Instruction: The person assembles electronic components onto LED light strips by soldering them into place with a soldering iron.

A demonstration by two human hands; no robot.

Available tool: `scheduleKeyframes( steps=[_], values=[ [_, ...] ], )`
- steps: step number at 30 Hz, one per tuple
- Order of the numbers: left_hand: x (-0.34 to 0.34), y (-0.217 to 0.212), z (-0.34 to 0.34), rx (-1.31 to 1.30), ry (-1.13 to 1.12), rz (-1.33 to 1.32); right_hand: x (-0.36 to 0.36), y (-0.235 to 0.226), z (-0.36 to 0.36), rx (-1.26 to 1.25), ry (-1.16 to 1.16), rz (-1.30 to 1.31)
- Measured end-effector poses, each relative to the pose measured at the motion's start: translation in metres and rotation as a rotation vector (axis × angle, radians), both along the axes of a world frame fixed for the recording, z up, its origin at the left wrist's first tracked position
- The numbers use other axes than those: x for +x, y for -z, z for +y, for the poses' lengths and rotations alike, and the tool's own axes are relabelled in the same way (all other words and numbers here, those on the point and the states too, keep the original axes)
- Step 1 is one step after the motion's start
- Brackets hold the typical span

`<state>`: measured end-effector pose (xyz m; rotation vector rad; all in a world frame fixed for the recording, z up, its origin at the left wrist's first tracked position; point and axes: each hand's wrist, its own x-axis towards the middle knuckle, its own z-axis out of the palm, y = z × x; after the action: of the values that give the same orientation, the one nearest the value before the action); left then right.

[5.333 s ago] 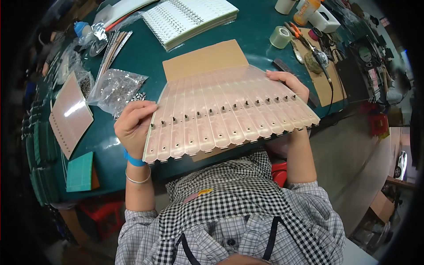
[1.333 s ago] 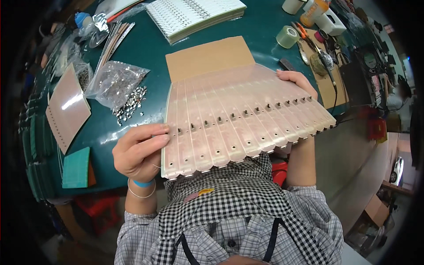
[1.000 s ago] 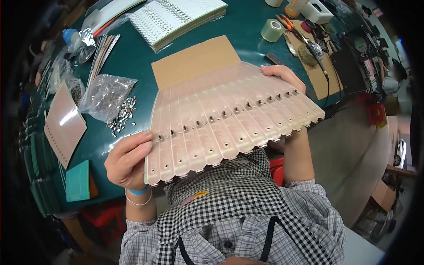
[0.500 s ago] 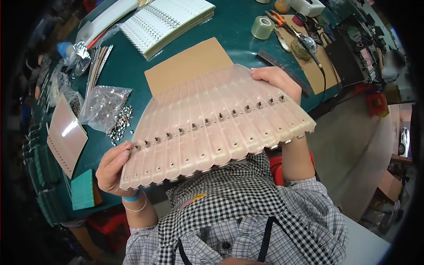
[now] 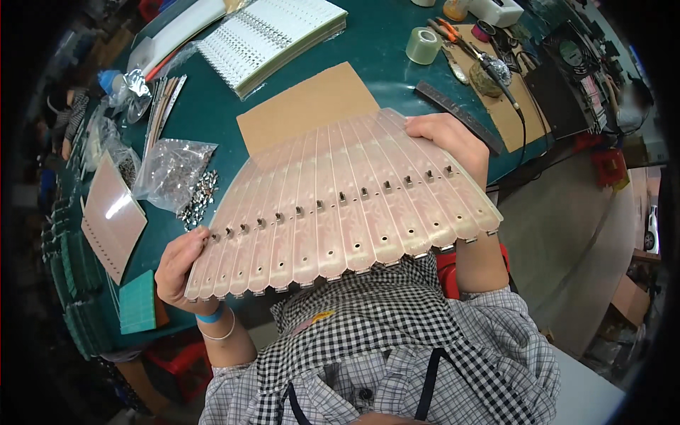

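Observation:
Both my hands hold a wide, pinkish panel of circuit boards (image 5: 312, 230) by its opposite ends. Narrow strips make up the panel, and a row of small metal switches with dark levers crosses its middle. Its scalloped near edge carries small metal parts, with round holes just behind them. My left hand (image 5: 183, 265) is closed on the left end, thumb near the last switch. At the far right corner, my right hand (image 5: 453, 138) grips the edge, its fingertips on top and the rest partly hidden. The panel is raised and tilted above the table's near edge, overlapping a brown cardboard sheet (image 5: 304, 99).
On the green table (image 5: 375, 42), a plastic bag (image 5: 173, 173) lies beside loose metal parts (image 5: 200, 202). Another pinkish panel (image 5: 113, 219) leans at left. White perforated sheets (image 5: 273, 39) are stacked at the back. Tape (image 5: 423, 46), a dark bar (image 5: 457, 113) and a soldering iron (image 5: 506, 92) are at right.
The panel has tilted slightly, its left end dipping a little lower and its switches showing more upright. Both hands keep their hold; the view has shifted slightly.

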<state>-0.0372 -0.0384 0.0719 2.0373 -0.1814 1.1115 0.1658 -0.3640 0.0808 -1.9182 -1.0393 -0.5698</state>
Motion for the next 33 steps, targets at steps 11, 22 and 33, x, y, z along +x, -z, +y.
scheduleKeyframes(
  steps=[11, 22, 33],
  values=[
    [0.007, -0.003, -0.004, -0.004, 0.006, -0.014, 0.0, 0.004, -0.003, -0.004, -0.003, 0.026],
    [0.008, -0.037, 0.001, -0.004, 0.103, -0.059, -0.005, -0.021, -0.018, 0.084, -0.013, 0.125],
    [0.073, -0.003, -0.006, -0.915, 0.052, 0.606, 0.025, 0.004, -0.03, 0.374, 0.004, 0.816]
  ],
)
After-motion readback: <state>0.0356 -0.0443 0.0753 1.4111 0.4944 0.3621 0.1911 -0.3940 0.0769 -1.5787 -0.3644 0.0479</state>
